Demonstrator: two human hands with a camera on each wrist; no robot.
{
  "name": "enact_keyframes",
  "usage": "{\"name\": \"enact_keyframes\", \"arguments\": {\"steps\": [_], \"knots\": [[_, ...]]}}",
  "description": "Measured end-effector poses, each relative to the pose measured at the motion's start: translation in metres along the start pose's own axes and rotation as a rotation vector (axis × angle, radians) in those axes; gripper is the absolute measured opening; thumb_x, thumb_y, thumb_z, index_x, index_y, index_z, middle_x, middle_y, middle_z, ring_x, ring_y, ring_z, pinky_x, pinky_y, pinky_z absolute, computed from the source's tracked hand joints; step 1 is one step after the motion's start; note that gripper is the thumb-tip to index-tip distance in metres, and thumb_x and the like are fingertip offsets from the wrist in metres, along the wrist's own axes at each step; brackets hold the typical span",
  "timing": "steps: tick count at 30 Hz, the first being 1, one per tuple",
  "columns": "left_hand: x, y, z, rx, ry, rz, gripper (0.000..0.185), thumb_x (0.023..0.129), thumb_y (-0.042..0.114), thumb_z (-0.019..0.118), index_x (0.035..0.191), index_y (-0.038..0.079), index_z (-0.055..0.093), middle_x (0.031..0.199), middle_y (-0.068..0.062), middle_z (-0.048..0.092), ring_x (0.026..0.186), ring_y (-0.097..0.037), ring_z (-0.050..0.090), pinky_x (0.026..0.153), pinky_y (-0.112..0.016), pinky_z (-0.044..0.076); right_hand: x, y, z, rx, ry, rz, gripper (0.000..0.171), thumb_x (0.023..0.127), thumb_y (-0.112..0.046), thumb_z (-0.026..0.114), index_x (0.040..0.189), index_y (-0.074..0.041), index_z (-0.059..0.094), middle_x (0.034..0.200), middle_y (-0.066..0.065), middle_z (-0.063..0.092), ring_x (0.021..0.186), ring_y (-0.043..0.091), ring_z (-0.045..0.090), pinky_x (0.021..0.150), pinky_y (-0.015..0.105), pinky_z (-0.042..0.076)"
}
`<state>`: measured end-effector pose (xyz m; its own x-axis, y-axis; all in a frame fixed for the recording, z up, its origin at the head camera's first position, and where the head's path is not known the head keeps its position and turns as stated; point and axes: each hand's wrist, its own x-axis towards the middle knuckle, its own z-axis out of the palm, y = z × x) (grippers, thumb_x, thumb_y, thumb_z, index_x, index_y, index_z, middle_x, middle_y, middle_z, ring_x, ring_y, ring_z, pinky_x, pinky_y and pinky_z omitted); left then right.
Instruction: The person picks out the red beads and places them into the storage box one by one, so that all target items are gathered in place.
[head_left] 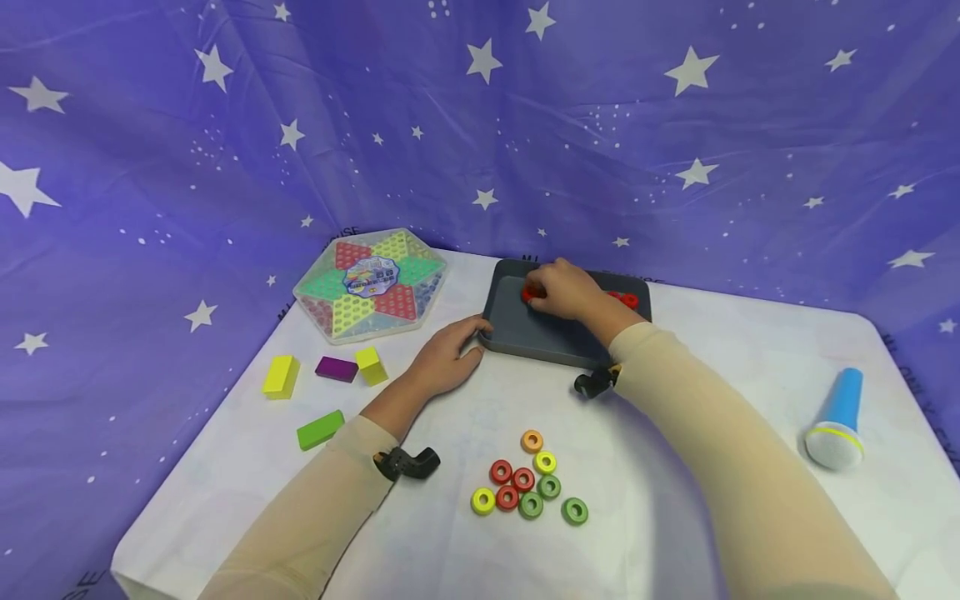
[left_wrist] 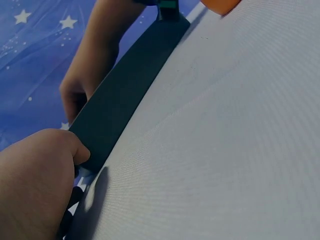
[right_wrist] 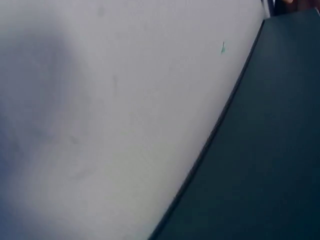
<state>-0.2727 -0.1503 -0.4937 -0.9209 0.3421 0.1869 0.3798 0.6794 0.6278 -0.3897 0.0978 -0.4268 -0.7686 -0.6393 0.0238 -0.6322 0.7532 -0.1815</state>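
Observation:
A dark grey tray (head_left: 525, 329) lies at the back of the table. My left hand (head_left: 447, 357) holds its front left corner, the fingers bent over the rim; in the left wrist view a fingertip of the left hand (left_wrist: 37, 175) presses the tray's outer wall (left_wrist: 125, 100). Inside the tray, near its back left, my right hand (head_left: 566, 292) pinches a red ring (head_left: 528, 294), which its fingers partly cover. More red rings (head_left: 630, 301) lie at the tray's right side, partly behind the right wrist. The right wrist view shows the tray's wall (right_wrist: 260, 150), not the right hand.
Several loose red, green, yellow and orange rings (head_left: 522, 479) lie at the front middle. A hexagonal star-patterned board game box (head_left: 371, 287) stands back left. Yellow (head_left: 281, 377), purple (head_left: 336, 369) and green blocks (head_left: 321, 430) lie left. A blue-handled toy (head_left: 843, 408) is at the right.

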Motion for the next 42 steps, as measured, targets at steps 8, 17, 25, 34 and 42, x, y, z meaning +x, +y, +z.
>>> {"name": "enact_keyframes", "arguments": {"steps": [8,17,25,34,42], "knots": [[0.004,0.0,-0.005,0.001,0.008,-0.012,0.031,0.1,0.021,0.056,0.13,0.031,0.057,0.147,0.005,0.054,0.142,-0.019,0.046,0.118,-0.041,0.037,-0.031,-0.016,-0.017,0.068,0.083,-0.066,0.047,0.092,-0.037,0.073,0.133,-0.015,0.066,0.125,0.008,0.064,0.103,0.029,0.051,0.089,0.046,0.048],[0.006,-0.002,-0.007,0.022,0.011,-0.014,0.032,0.099,0.021,0.055,0.131,0.028,0.057,0.147,0.004,0.055,0.141,-0.02,0.047,0.117,-0.043,0.039,-0.119,-0.072,-0.01,0.253,0.195,-0.378,0.034,0.092,-0.035,0.075,0.122,-0.021,0.072,0.116,-0.007,0.071,0.107,0.014,0.055,0.089,0.037,0.052],[0.007,-0.004,-0.007,0.014,0.023,0.004,0.033,0.098,0.021,0.054,0.13,0.029,0.056,0.146,0.004,0.056,0.141,-0.019,0.047,0.117,-0.041,0.038,-0.168,-0.115,0.027,0.251,0.15,-0.535,0.023,0.089,-0.028,0.076,0.11,-0.018,0.075,0.103,-0.013,0.072,0.098,0.005,0.055,0.085,0.025,0.051],[0.003,-0.001,-0.003,0.001,0.003,-0.006,0.033,0.099,0.022,0.055,0.131,0.028,0.056,0.146,0.004,0.056,0.142,-0.018,0.046,0.119,-0.039,0.037,-0.188,-0.122,0.036,0.21,0.07,-0.497,0.014,0.086,-0.026,0.075,0.1,-0.024,0.075,0.095,-0.019,0.07,0.091,0.006,0.051,0.081,0.026,0.048],[0.002,0.0,0.001,0.005,0.003,0.001,0.033,0.099,0.022,0.055,0.132,0.027,0.056,0.147,0.004,0.055,0.142,-0.018,0.046,0.119,-0.04,0.036,-0.194,-0.124,0.04,0.164,0.087,-0.519,0.021,0.081,-0.028,0.078,0.102,-0.025,0.075,0.097,-0.018,0.069,0.093,0.007,0.049,0.077,0.025,0.045]]}}
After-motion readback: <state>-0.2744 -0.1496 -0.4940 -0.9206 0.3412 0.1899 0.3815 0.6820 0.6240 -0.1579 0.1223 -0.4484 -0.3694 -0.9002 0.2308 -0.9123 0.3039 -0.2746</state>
